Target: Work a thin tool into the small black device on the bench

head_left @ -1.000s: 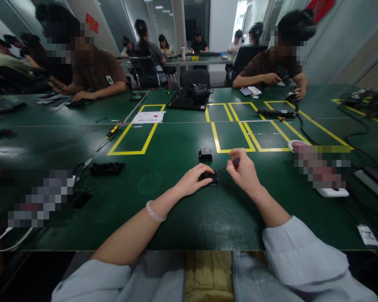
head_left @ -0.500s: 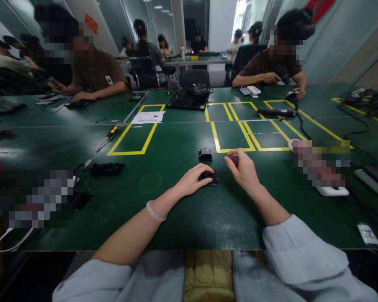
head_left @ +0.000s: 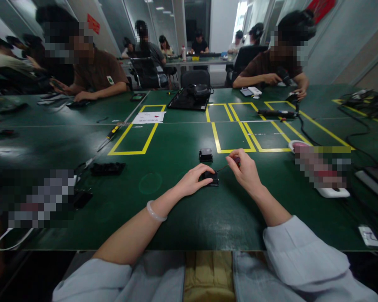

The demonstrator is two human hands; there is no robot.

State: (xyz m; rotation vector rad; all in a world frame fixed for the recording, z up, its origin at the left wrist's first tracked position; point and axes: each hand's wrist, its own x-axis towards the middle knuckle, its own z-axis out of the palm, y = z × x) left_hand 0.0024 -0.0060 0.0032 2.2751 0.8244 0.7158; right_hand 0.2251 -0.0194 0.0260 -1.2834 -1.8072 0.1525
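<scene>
My left hand (head_left: 195,179) rests on the green table with thumb and fingers closed around a small black block-like part (head_left: 213,180), partly covered by the fingers. In my right hand (head_left: 246,171) is a screwdriver (head_left: 237,160), its dark reddish handle mostly hidden by the fingers. The thin shaft slants down leftward to the far right corner of the black part; whether the tip touches it I cannot tell. Just beyond lies a second, similar black part (head_left: 206,154), apart from both hands.
Left of my hands are a black strip-shaped part (head_left: 107,168) and a yellow-black screwdriver (head_left: 113,132). A phone in a white case (head_left: 333,192) lies to the right. Yellow tape (head_left: 236,150) marks boxes ahead. A black power tool (head_left: 277,113) lies beyond. Two people sit across the table.
Both hands keep nearly the same position, with the screwdriver still at the black part. The whole view has shifted very slightly.
</scene>
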